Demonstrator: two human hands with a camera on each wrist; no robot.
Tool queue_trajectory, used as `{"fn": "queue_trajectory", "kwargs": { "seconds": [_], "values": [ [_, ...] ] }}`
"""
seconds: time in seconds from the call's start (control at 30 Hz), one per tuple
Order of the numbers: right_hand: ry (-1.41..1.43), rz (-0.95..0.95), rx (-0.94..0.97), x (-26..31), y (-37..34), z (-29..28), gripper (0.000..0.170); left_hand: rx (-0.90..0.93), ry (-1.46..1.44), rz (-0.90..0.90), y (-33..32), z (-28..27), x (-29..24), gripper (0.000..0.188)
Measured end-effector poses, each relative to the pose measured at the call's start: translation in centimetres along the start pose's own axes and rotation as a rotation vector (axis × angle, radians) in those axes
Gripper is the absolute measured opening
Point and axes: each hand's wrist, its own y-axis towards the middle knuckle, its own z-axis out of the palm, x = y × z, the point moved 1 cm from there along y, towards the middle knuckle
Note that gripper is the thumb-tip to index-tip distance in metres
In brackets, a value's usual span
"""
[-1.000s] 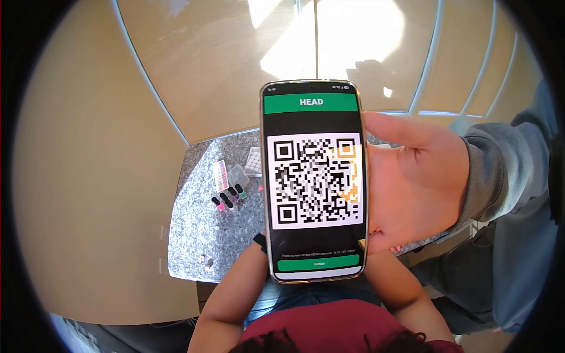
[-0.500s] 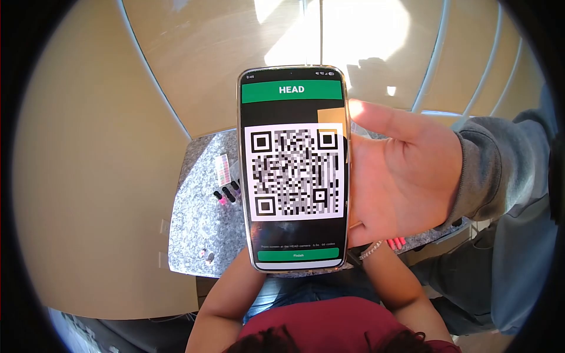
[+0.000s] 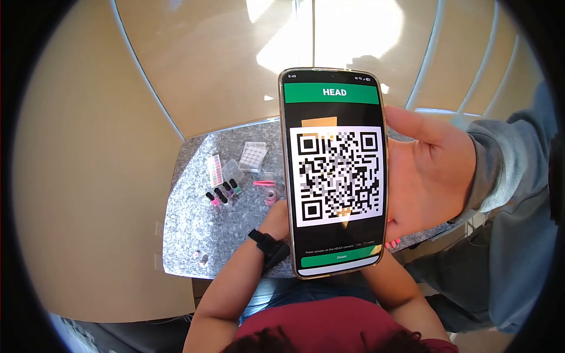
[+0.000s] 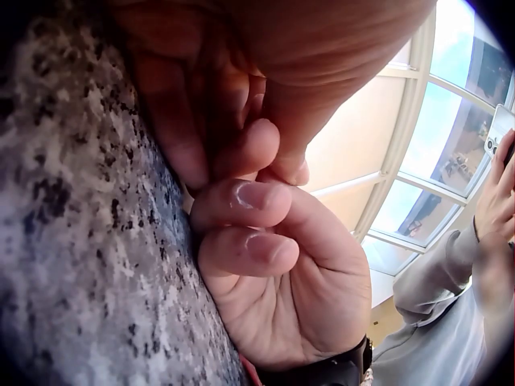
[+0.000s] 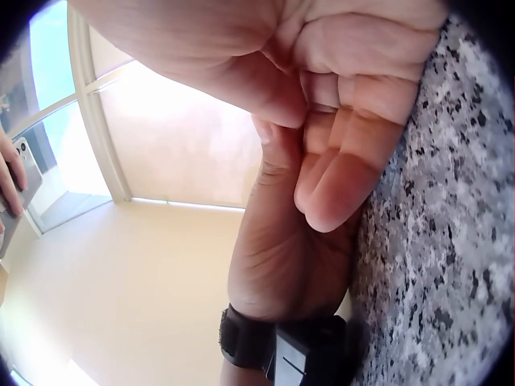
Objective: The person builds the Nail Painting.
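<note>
My left hand [image 3: 276,220] lies over the speckled tabletop in the head view, its fingers hidden behind a phone [image 3: 335,176]. The phone also covers my right hand there. In the left wrist view, my right hand [image 4: 298,297] has loosely bent fingers meeting those of my left hand. The right wrist view shows my right hand [image 5: 354,48] with relaxed fingers overlapping my left thumb. Neither hand shows an object in it. Near my left hand are a pink ring-shaped item [image 3: 271,196] and pink tweezers [image 3: 263,183].
Another person's hand [image 3: 426,170] holds the phone, which displays a QR code. Farther left on the table [image 3: 188,229] stand several black-capped nail polish bottles [image 3: 222,191], beside a colour swatch card [image 3: 215,170] and a clear compartment case [image 3: 253,156]. Pink pieces [image 3: 393,242] lie at right.
The other person's phone shifted left, then back right past its first position, and its code changed. My left hand and the pink items beside it came into view.
</note>
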Motion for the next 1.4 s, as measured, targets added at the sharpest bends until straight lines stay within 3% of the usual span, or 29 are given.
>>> {"fn": "queue_trajectory", "kwargs": {
  "seconds": [0.07,0.2,0.27,0.4,0.47,0.57,0.67,0.77,0.87,0.93,1.03,1.1,1.2,1.27,1.33,1.37,1.4],
  "values": [
    [-0.019,0.003,-0.053,-0.2,-0.1,0.5,0.079,0.039,-0.273,-0.023,-0.3,0.4,0.0,0.031],
    [-0.02,0.015,-0.054,-0.4,-0.2,0.6,0.082,0.206,-0.41,-0.045,-1.6,-1.0,-3.6,0.036],
    [-0.006,-0.003,-0.063,-0.5,-0.3,0.2,0.081,0.163,-0.408,-0.079,-1.7,-1.0,-2.8,0.043],
    [0.016,-0.032,-0.107,-1.0,-0.6,-0.3,0.079,0.084,0.052,0.018,-2.0,-1.7,-4.1,0.051],
    [0.025,-0.048,-0.137,-1.5,-0.7,-0.3,0.077,0.08,0.012,-0.051,-2.1,-1.6,-4.9,0.051],
    [-0.054,-0.19,-0.188,-8.2,8.9,-4.5,0.076,0.092,-0.153,-0.043,-2.5,-2.2,-3.7,0.052],
    [-0.068,-0.229,-0.213,-9.7,11.3,-5.7,0.075,0.108,-0.193,-0.049,-2.6,-2.3,-4.1,0.053],
    [-0.051,-0.197,-0.197,-7.9,9.2,-4.0,0.073,0.104,-0.162,-0.09,-2.8,-2.6,-5.3,0.054],
    [0.038,-0.095,-0.176,-1.7,1.4,0.7,0.072,0.092,-0.046,-0.028,-2.5,-2.5,-5.0,0.054],
    [0.035,-0.066,-0.145,0.0,-0.7,1.8,0.071,0.11,-0.394,-0.053,-2.2,-2.0,-3.3,0.055],
    [0.006,-0.042,-0.089,0.1,-0.1,1.6,0.077,0.124,-0.235,-0.036,-2.5,-2.1,-3.4,0.053],
    [-0.026,-0.021,-0.033,0.0,0.6,1.7,0.083,0.202,-0.395,-0.079,-2.4,-2.2,-2.7,0.048],
    [-0.046,-0.05,-0.04,-0.3,1.7,2.0,0.082,0.134,-0.258,0.0,-1.6,-1.7,0.2,0.044],
    [0.087,-0.058,-0.043,-0.4,1.8,1.9,0.072,0.145,-0.13,-0.051,-1.8,-2.2,-0.2,0.042],
    [0.09,-0.041,0.049,-0.4,3.1,2.0,0.072,0.074,0.079,0.172,-1.7,-3.1,0.6,0.042],
    [0.091,-0.043,0.02,-0.4,3.1,2.2,0.071,0.074,-0.206,0.09,-1.7,-2.8,1.1,0.042],
    [0.092,-0.044,0.02,-0.4,3.3,2.2,0.071,0.067,-0.281,0.081,-1.6,-2.6,1.5,0.042]
  ]
}}
